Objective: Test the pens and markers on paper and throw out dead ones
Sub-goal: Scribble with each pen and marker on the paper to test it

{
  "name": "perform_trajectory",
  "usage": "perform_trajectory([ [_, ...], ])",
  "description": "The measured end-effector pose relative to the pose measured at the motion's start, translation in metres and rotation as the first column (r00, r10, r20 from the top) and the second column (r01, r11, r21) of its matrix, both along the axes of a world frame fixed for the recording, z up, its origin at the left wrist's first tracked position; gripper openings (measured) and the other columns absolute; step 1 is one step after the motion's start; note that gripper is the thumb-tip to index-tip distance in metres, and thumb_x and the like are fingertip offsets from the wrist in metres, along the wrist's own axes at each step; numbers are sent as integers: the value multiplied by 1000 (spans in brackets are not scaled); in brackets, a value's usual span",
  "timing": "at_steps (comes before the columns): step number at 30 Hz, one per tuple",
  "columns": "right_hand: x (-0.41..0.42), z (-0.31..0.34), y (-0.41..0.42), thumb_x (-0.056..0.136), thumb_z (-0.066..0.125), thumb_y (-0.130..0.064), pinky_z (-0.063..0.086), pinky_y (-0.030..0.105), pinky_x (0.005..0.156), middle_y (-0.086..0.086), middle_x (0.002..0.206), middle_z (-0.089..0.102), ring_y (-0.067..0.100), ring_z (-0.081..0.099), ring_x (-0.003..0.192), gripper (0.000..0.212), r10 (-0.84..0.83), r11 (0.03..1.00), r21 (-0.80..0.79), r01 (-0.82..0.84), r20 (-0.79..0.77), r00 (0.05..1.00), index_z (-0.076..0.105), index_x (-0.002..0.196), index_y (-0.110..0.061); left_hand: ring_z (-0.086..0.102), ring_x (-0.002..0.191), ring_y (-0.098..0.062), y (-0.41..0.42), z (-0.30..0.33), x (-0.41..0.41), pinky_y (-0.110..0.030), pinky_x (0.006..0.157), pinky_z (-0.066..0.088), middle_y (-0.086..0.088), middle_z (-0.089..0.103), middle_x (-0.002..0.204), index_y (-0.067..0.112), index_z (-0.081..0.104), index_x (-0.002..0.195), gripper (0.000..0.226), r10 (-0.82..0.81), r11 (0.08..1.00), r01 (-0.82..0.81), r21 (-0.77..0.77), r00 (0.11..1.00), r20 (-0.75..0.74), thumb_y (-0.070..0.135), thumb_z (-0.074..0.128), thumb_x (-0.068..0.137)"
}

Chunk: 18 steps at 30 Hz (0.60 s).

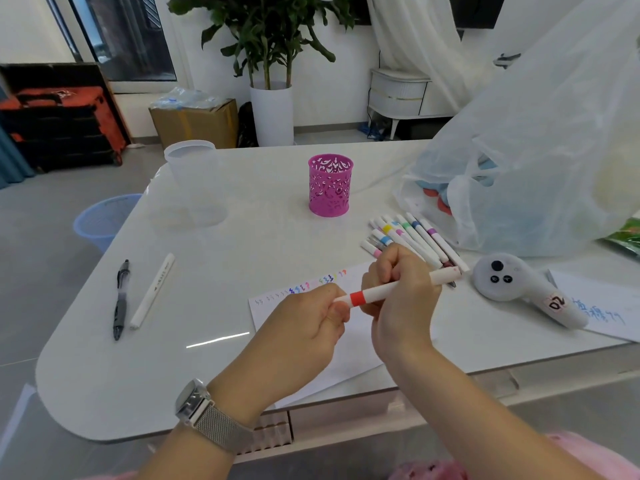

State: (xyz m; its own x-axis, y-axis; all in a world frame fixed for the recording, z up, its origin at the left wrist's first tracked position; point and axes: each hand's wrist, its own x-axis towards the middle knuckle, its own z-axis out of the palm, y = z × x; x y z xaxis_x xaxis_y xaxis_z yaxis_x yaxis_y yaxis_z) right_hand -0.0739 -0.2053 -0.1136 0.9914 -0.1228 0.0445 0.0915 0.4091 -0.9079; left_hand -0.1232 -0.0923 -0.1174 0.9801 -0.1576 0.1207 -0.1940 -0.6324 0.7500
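White tabletop (242, 258): I see my right hand (398, 292) grip clenching the red-banded marker (381, 292), left hand (304, 323) pinching its near end; "D2" on controller (519, 289) beyond the grip.

both hands (349, 306) grip red-banded marker (388, 291) above scribbled paper (311, 289) on table (242, 244).
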Motion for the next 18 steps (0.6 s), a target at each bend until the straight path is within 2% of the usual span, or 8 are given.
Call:
perform_trajectory([
  [5,0,0,-2,67,33,-7,20,15,41,-7,38,27,9,23,37,30,52,999,-7,-52,-28,998,34,41,-20,40,53,-6,-3,-2,-2,-22,56,35,13,47,55,33,46,67,33,12,997,-13,-78,1000,-9,32,36,98],
  [8,6,2,-2,75,31,0,19,15,41,-4,42,27,10,23,37,32,100,995,0,-100,-106,989,35,47,-15,37,48,-5,-4,4,2,-19,51,33,12,46,49,28,56,73,31,86,973,-85,-217,996,-4,22,40,98],
  [12,13,8,4,84,39,-9,16,18,41,-1,45,23,12,17,41,25,224,967,-81,-240,-169,960,38,59,-14,33,49,-12,9,14,14,-23,47,28,9,43,48,14,61,81,26,232,868,-233,-438,971,-56,13,41,98],
  [16,27,29,-12,87,63,-10,25,19,37,-4,45,36,8,32,41,28,243,957,-133,-256,-106,964,49,64,-15,36,51,-13,24,19,18,-26,50,30,11,46,50,13,61,87,24,252,891,-242,-383,967,-26,17,41,98],
  [18,33,38,-28,86,68,-18,31,18,38,-2,48,46,8,38,44,22,316,909,-267,-321,-61,947,59,67,-12,37,48,-10,29,18,19,-25,50,31,13,47,49,16,61,86,25,268,903,-253,-348,964,-6,19,41,99],
])
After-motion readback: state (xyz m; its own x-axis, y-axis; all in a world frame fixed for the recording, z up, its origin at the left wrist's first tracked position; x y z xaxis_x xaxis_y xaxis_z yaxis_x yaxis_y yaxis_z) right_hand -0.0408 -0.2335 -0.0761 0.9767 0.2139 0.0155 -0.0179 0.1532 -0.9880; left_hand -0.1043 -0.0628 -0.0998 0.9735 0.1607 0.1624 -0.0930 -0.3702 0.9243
